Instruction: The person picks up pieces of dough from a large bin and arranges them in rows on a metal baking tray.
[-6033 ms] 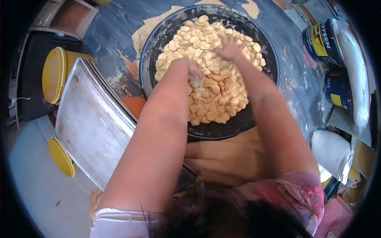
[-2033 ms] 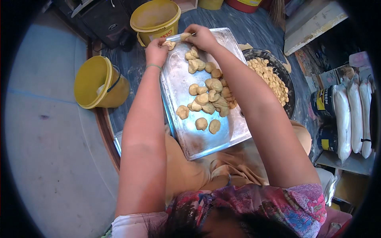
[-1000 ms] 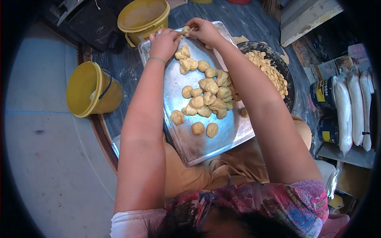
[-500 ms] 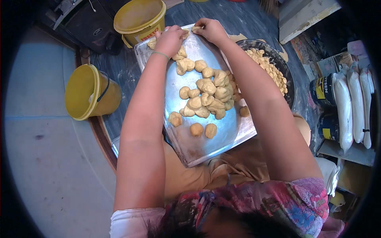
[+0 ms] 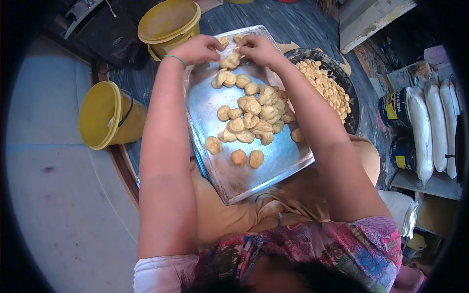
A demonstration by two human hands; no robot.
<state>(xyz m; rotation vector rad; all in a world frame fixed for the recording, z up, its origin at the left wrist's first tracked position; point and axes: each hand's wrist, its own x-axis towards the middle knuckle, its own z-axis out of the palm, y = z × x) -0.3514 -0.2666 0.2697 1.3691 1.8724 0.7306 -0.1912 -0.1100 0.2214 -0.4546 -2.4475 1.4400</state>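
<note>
A silver metal tray point(image 5: 210, 168) rests across my lap, with a pile of yellowish dough pieces point(image 5: 250, 105) in its middle and several round balls around it. At the tray's far end my right hand point(image 5: 260, 51) pinches the top of a soft dough lump point(image 5: 230, 60). My left hand point(image 5: 196, 50) is just left of that lump, its fingers curved and apart, the thumb tip close to the dough. Two small dough pieces point(image 5: 223, 40) lie beyond the hands.
A dark round pan point(image 5: 355, 113) full of small dough-coloured pieces stands right of the tray. Yellow buckets point(image 5: 168, 22) stand at the far left, another yellow bucket point(image 5: 131, 122) at the left. White plastic-wrapped packs point(image 5: 422, 136) and dark cans are on a shelf at the right.
My left hand has moved left, off the dough it covered. My right hand has come down and left to the dough lump, leaving a small piece at the far edge.
</note>
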